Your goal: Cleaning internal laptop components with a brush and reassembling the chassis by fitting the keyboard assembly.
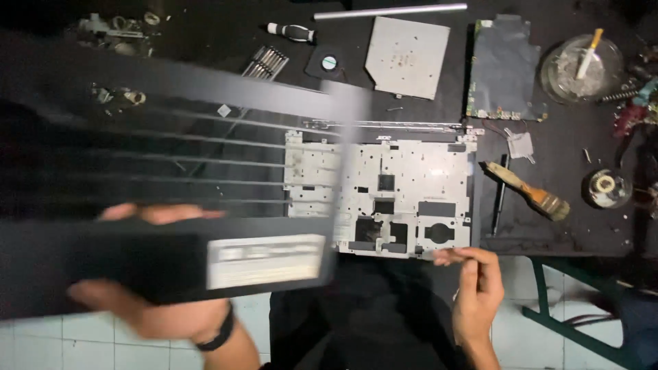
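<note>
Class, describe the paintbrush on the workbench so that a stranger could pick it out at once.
Start at the silver laptop frame in the middle of the dark bench. Just beyond the frame's right edge lies the paintbrush, slanting down to the right. Its tan wooden handle and pale bristles set it apart from the thin black tool beside it.

In my left hand [147, 301] I hold a black laptop keyboard panel [171, 199], lifted off the counter and blurred, its underside facing me with a pale rectangular label near its lower edge. My right hand [476, 291] pinches the near edge of the silvery metal laptop frame [404, 199], which lies flat, full of cut-outs and small holes.
</note>
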